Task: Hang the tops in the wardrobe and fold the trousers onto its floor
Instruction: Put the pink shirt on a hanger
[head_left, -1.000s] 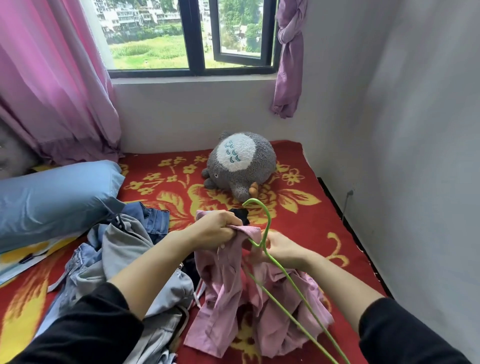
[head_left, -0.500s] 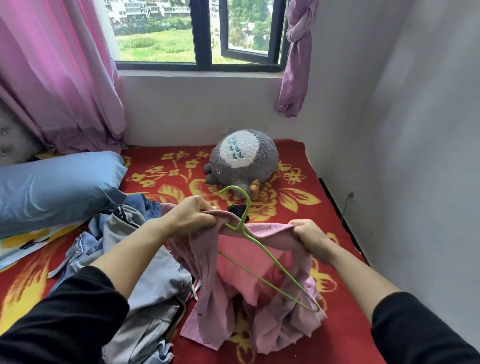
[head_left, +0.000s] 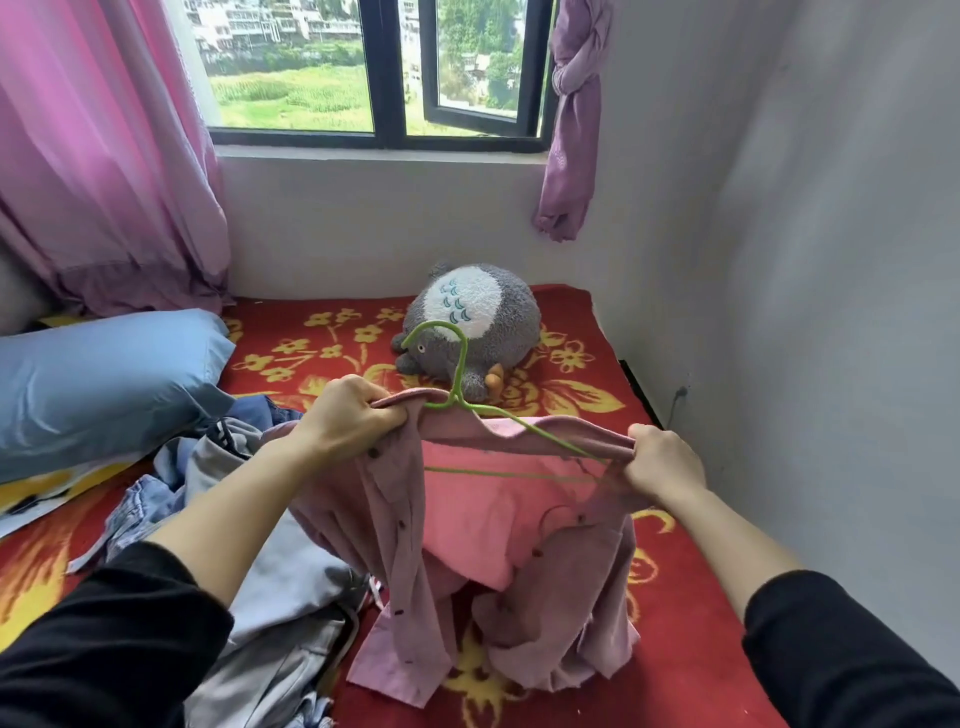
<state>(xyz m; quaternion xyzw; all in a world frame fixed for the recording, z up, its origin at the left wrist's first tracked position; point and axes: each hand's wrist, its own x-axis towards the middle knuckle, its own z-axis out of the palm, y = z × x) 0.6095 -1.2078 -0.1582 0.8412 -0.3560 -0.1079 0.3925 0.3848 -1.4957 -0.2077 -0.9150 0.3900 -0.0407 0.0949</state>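
While pink shirt (head_left: 397, 525) drapes onto red floral blanket (head_left: 691, 597), window (head_left: 385, 67) stands ajar.

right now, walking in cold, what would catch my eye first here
The pink shirt held up at centre, stretched between the left hand and right hand, with a green hanger poking from its collar. Behind it a grey plush toy sits on the red floral bedspread, and a blue pillow and a heap of clothes lie to the left.
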